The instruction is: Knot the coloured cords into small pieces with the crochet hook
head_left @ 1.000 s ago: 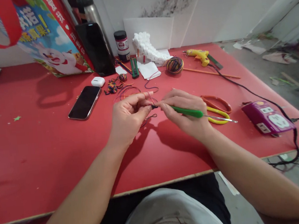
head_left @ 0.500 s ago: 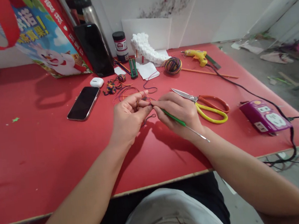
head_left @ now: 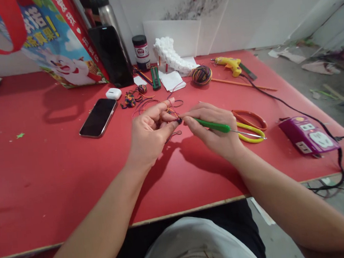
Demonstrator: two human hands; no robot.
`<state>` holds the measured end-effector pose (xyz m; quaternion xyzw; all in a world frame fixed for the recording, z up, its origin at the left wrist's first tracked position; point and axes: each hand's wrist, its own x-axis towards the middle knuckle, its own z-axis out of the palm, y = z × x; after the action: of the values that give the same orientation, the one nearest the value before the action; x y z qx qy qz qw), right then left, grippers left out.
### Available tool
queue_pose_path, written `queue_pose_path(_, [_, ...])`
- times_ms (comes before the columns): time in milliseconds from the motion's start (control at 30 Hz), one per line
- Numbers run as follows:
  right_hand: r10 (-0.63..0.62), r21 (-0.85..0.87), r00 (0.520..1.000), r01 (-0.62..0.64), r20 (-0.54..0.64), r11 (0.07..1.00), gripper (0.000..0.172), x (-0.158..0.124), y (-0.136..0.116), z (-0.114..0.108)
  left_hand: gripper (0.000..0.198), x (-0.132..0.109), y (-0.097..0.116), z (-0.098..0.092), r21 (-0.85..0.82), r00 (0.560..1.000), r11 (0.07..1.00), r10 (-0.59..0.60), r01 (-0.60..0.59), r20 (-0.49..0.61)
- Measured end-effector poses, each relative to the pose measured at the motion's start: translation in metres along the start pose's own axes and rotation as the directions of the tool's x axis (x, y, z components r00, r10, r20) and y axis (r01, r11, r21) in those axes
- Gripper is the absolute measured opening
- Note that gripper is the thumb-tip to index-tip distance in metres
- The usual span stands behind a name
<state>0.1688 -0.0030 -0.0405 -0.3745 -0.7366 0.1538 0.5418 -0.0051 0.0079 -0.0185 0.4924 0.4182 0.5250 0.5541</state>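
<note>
Dark yarn [head_left: 179,121] sits pinched in left hand [head_left: 148,135], right hand [head_left: 219,139] gripping green-handled tool [head_left: 214,125].

Piece [head_left: 179,121]: small, dark, compact; pinched between thumb and fingertips at the inner edge of the left hand [head_left: 146,134], largely covered by them. Hook [head_left: 219,126]: green handle with a slim metal shaft; held like a pen in the right hand [head_left: 219,115], lying slantwise, the bare shaft projecting past the outer side of that hand; its working end meets the piece between the two hands, too small to make out. Thread [head_left: 183,102]: fine, multicoloured; passes over the left forefinger and curls loosely beyond the left hand.
</note>
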Motion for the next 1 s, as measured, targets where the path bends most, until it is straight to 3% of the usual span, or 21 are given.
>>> queue_pose_path(200, [0.099,-0.031,0.995,-0.099,0.003,0.995,0.012,0.0002,-0.0034,-0.0007,0.046,-0.0014,0.0004,0.0028,0.045,1.000,0.999,0.007,-0.007,-0.018])
queue_pose_path(400, [0.336,0.177,0.941,-0.339,0.046,0.924,0.024,0.0026,-0.0088,-0.0031,0.043,-0.0026,-0.0002,0.0012,0.162,0.995,0.984,0.081,-0.072,-0.051])
queue_pose_path(767, [0.350,0.192,0.937,-0.344,0.006,0.919,0.018,0.0023,-0.0079,-0.0039,0.041,-0.0032,0.0003,0.0005,0.162,0.994,0.982,0.101,-0.093,-0.043])
queue_pose_path(1000, [0.346,0.173,0.938,-0.345,0.029,0.922,0.022,0.0029,-0.0089,-0.0054,0.038,-0.0037,0.0009,0.0005,0.139,0.994,0.986,0.097,-0.089,-0.058])
